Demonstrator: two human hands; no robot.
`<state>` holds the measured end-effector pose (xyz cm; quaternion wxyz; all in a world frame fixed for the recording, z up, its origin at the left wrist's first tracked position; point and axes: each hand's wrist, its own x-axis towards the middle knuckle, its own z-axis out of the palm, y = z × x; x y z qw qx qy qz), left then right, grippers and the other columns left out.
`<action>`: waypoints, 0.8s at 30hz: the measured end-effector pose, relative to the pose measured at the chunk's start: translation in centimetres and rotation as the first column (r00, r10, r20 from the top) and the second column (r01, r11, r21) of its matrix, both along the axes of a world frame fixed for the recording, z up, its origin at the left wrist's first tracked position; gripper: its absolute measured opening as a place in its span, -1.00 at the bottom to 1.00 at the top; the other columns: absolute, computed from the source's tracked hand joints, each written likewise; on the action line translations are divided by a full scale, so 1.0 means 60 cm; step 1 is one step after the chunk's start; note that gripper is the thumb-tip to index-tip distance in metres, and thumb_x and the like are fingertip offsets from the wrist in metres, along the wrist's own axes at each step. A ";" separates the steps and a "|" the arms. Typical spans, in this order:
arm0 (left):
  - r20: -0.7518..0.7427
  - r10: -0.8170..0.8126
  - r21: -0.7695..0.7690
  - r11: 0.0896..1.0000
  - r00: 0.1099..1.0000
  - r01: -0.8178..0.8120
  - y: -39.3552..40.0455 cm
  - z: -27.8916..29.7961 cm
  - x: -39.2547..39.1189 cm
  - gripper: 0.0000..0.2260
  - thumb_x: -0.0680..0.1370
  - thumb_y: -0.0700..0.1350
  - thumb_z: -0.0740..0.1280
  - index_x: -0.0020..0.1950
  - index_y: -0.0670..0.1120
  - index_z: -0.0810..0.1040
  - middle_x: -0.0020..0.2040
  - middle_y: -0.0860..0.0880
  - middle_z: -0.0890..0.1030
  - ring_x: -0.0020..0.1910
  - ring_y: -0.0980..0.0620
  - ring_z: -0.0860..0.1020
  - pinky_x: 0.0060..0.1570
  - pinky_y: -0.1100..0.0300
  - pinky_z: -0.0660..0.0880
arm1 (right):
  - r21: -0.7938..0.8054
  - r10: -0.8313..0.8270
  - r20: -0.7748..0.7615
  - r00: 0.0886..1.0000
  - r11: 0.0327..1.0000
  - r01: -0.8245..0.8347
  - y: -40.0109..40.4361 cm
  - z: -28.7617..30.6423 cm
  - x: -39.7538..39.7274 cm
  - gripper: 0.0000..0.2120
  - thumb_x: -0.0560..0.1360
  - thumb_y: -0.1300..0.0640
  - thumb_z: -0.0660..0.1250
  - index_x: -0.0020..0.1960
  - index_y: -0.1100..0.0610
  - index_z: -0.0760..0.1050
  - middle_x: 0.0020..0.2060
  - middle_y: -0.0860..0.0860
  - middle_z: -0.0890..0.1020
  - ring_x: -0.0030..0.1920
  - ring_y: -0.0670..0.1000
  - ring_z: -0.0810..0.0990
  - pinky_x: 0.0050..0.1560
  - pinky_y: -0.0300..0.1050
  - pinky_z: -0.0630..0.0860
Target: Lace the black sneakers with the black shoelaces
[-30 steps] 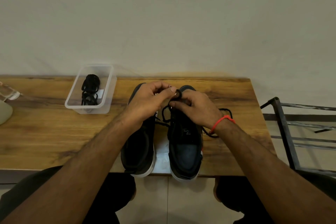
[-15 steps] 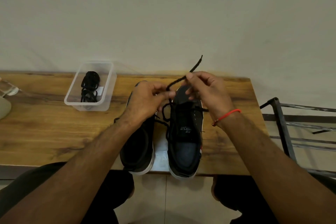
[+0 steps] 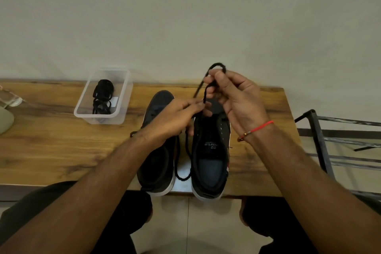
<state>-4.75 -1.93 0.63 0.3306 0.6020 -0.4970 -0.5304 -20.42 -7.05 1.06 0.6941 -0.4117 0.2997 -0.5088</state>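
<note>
Two black sneakers stand side by side on the wooden table, toes away from me: the left sneaker [image 3: 156,163] and the right sneaker [image 3: 210,163]. A black shoelace [image 3: 206,88] runs up from the right sneaker's front eyelets. My right hand [image 3: 237,101] is raised above the toe and pinches the lace, which loops over its fingers. My left hand [image 3: 175,119] pinches the same lace low down at the eyelets. A slack length of the lace hangs between the two shoes.
A clear plastic tub [image 3: 82,107] with another bundled black shoelace [image 3: 102,97] stands at the back left of the table [image 3: 51,150]. A dark metal rack [image 3: 321,146] stands to the right of the table. A pale object lies at the far left edge.
My right hand has lifted higher and drawn the lace up through the eyelet, and the lace now loops over its fingers. My left hand stays at the eyelets.
</note>
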 end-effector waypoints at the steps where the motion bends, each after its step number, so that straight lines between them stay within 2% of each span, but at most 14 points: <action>1: 0.032 -0.057 -0.016 0.998 0.998 0.058 0.002 -0.002 -0.002 -0.79 0.70 -0.07 0.24 0.20 -0.05 0.66 0.04 0.02 0.73 -0.46 0.10 0.51 -0.41 0.31 0.44 | 0.025 -0.021 0.053 0.998 0.999 0.020 -0.003 0.004 -0.005 -0.86 0.61 0.29 0.28 0.08 0.29 0.59 -0.12 0.15 0.68 -0.22 0.02 0.59 -0.12 -0.17 0.60; 3: 0.087 -0.084 -0.110 0.989 0.993 0.094 0.001 -0.005 -0.004 -0.82 0.68 -0.11 0.30 0.17 -0.05 0.68 0.00 0.04 0.74 -0.47 0.09 0.50 -0.38 0.27 0.47 | 0.078 -0.066 0.052 0.996 0.995 0.062 -0.011 -0.001 -0.012 -0.85 0.62 0.27 0.29 0.11 0.30 0.58 -0.06 0.17 0.68 -0.18 0.03 0.61 -0.09 -0.14 0.61; 4: 0.073 -0.049 -0.163 0.985 0.996 0.061 0.000 -0.005 -0.003 -0.84 0.67 -0.12 0.31 0.16 -0.05 0.68 -0.01 0.04 0.75 -0.48 0.09 0.48 -0.39 0.24 0.47 | 0.084 -0.079 -0.019 0.997 0.993 0.081 -0.015 -0.009 -0.013 -0.83 0.61 0.24 0.30 0.12 0.31 0.58 -0.04 0.18 0.68 -0.17 0.05 0.61 -0.08 -0.09 0.61; 6: -0.034 0.074 -0.235 0.969 0.997 -0.080 -0.003 -0.002 0.000 -0.84 0.67 -0.12 0.32 0.15 -0.05 0.69 -0.02 0.01 0.75 -0.51 0.09 0.41 -0.44 0.28 0.41 | 0.006 -0.046 -0.303 0.952 0.999 0.050 -0.017 -0.023 -0.014 -0.78 0.60 0.15 0.34 0.16 0.26 0.61 -0.04 0.13 0.71 -0.17 0.06 0.60 -0.15 -0.02 0.57; 7: -0.096 0.131 -0.255 0.955 0.987 -0.152 -0.004 0.001 0.003 -0.84 0.67 -0.12 0.32 0.15 -0.04 0.69 -0.03 0.00 0.74 -0.52 0.09 0.38 -0.47 0.31 0.38 | -0.040 -0.002 -0.443 0.896 0.999 -0.017 -0.016 -0.027 -0.015 -0.77 0.60 0.08 0.35 0.16 0.19 0.63 -0.08 0.06 0.72 -0.19 0.03 0.59 -0.22 -0.07 0.53; 9: -0.209 0.211 -0.272 0.925 0.955 -0.264 -0.005 0.004 0.007 -0.85 0.65 -0.10 0.33 0.14 -0.06 0.68 -0.07 -0.02 0.73 -0.54 0.10 0.34 -0.51 0.34 0.32 | -0.061 0.096 -0.575 0.813 0.985 -0.160 -0.012 -0.026 -0.015 -0.78 0.60 -0.02 0.33 0.12 0.05 0.67 -0.07 -0.02 0.74 -0.23 -0.01 0.56 -0.31 -0.20 0.45; 12: -0.320 0.237 -0.267 0.906 0.917 -0.328 -0.005 0.007 0.007 -0.84 0.65 -0.08 0.34 0.15 -0.05 0.67 -0.13 -0.01 0.70 -0.53 0.12 0.31 -0.52 0.36 0.29 | -0.070 0.163 -0.539 0.826 0.969 -0.238 -0.009 -0.013 -0.015 -0.79 0.61 0.01 0.31 0.11 0.05 0.67 0.03 0.01 0.73 -0.20 0.03 0.56 -0.31 -0.23 0.47; 15: -0.338 0.239 -0.272 0.901 0.910 -0.338 -0.005 0.012 0.005 -0.84 0.64 -0.06 0.35 0.16 -0.01 0.68 -0.12 0.00 0.70 -0.52 0.12 0.31 -0.53 0.37 0.28 | -0.082 0.184 -0.523 0.832 0.961 -0.264 -0.007 -0.010 -0.015 -0.79 0.63 -0.01 0.26 0.13 -0.01 0.65 0.06 -0.03 0.72 -0.18 0.03 0.60 -0.24 -0.17 0.52; 18: -0.353 0.258 -0.274 0.890 0.899 -0.363 -0.006 0.015 0.006 -0.84 0.65 -0.05 0.34 0.16 -0.03 0.67 -0.08 -0.03 0.72 -0.51 0.10 0.30 -0.51 0.36 0.29 | -0.101 0.194 -0.551 0.811 0.950 -0.296 -0.008 -0.021 -0.015 -0.75 0.67 0.02 0.20 0.22 0.00 0.61 0.06 0.01 0.71 -0.15 0.04 0.62 -0.18 -0.09 0.55; 19: -0.369 0.270 -0.269 0.885 0.890 -0.380 -0.007 0.015 0.008 -0.84 0.65 -0.05 0.33 0.17 -0.04 0.66 -0.06 -0.04 0.72 -0.50 0.09 0.29 -0.51 0.37 0.29 | -0.107 0.193 -0.595 0.780 0.943 -0.314 -0.008 -0.025 -0.013 -0.77 0.67 0.05 0.21 0.22 0.01 0.60 0.03 0.00 0.71 -0.14 0.01 0.63 -0.16 -0.10 0.57; 21: -0.397 0.295 -0.258 0.873 0.869 -0.415 -0.009 0.018 0.011 -0.84 0.66 -0.05 0.32 0.16 -0.04 0.65 -0.02 -0.07 0.73 -0.50 0.08 0.28 -0.51 0.37 0.29 | -0.132 0.175 -0.728 0.663 0.913 -0.386 -0.007 -0.035 -0.010 -0.81 0.64 0.11 0.29 0.20 0.00 0.60 -0.04 -0.12 0.69 -0.09 -0.11 0.64 -0.06 -0.18 0.56; 23: -0.413 0.312 -0.258 0.861 0.856 -0.439 -0.011 0.022 0.014 -0.84 0.67 -0.03 0.30 0.15 -0.03 0.64 0.03 -0.07 0.73 -0.51 0.09 0.29 -0.50 0.35 0.31 | -0.182 0.115 -0.842 0.526 0.859 -0.479 -0.003 -0.045 -0.008 -0.81 0.59 0.14 0.37 0.18 0.00 0.63 -0.09 -0.25 0.64 -0.04 -0.24 0.62 0.05 -0.35 0.50; 24: -0.409 0.318 -0.262 0.857 0.855 -0.444 -0.011 0.024 0.016 -0.84 0.67 -0.02 0.30 0.16 -0.02 0.63 0.05 -0.05 0.73 -0.51 0.09 0.31 -0.50 0.34 0.31 | -0.206 0.079 -0.868 0.491 0.842 -0.499 0.000 -0.048 -0.006 -0.82 0.57 0.15 0.40 0.16 0.00 0.64 -0.12 -0.29 0.62 -0.04 -0.29 0.60 0.04 -0.43 0.46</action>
